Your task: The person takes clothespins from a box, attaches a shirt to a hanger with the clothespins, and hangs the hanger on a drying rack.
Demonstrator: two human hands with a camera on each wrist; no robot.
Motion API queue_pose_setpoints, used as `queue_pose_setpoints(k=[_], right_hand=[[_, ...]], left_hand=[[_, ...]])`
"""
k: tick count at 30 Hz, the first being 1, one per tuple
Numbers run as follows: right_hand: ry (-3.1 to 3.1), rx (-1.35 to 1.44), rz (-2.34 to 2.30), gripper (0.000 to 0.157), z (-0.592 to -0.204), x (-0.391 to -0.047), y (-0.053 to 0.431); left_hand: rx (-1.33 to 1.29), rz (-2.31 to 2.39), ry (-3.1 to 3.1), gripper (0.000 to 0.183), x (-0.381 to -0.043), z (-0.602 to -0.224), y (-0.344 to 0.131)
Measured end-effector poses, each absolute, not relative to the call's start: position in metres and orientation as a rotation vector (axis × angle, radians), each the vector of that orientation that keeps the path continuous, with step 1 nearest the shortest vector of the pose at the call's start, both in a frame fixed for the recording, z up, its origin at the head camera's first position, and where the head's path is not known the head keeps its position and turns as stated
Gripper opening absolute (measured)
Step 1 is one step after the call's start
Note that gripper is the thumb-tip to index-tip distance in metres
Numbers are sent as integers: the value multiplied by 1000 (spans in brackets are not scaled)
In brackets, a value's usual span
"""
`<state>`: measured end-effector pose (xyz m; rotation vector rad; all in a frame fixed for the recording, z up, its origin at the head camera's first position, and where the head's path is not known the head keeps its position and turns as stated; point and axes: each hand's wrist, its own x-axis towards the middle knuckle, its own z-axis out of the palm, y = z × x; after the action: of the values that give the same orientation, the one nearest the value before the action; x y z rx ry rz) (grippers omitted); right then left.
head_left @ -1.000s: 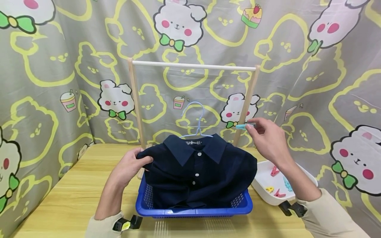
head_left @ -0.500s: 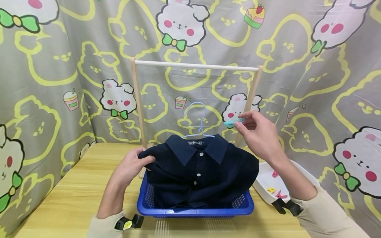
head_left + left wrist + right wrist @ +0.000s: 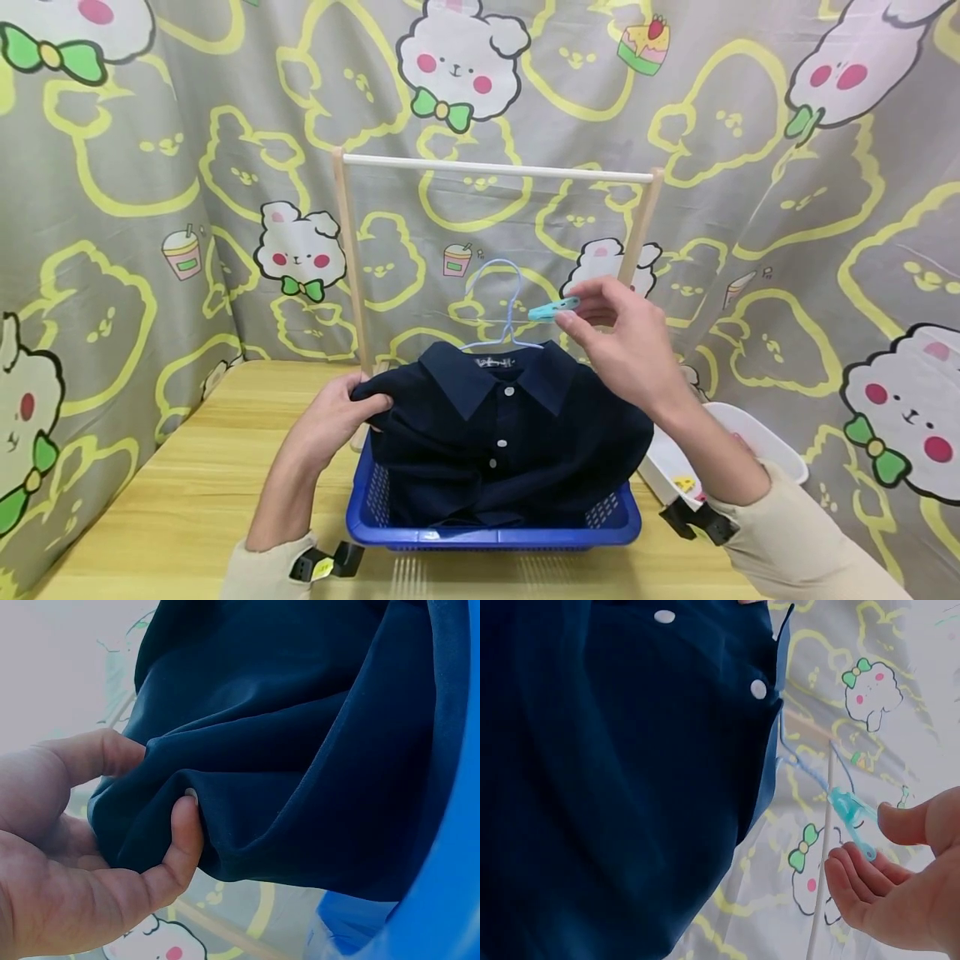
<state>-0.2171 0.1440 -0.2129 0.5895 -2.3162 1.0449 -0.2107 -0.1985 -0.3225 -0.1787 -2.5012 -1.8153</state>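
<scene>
The left hand (image 3: 333, 421) is pinching a navy button-up shirt (image 3: 450, 442) at its side, while the right hand (image 3: 626, 337) is holding a turquoise clothespin (image 3: 553, 309) between thumb and fingers near the wire hanger (image 3: 511, 308). The hanger is poking from the collar, where a label (image 3: 495, 362) is showing lettering too small to read. The shirt's lower part is lying in a blue basket (image 3: 495, 536).

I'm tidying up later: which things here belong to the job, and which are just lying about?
In the job:
shirt, pinched by left hand
hanger, in shirt
turquoise peg, pinched by right hand
basket, partly holding shirt
rack, probably

Seemingly just about:
yellow peg, in tray
curtain
</scene>
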Motion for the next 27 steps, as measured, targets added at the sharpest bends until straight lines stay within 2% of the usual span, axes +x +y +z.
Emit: queue_pose_setpoints(k=[27], right_hand=[[-2215, 908, 1053, 25, -231, -214, 77]], left_hand=[[-179, -1797, -2505, 16, -210, -322, -198]])
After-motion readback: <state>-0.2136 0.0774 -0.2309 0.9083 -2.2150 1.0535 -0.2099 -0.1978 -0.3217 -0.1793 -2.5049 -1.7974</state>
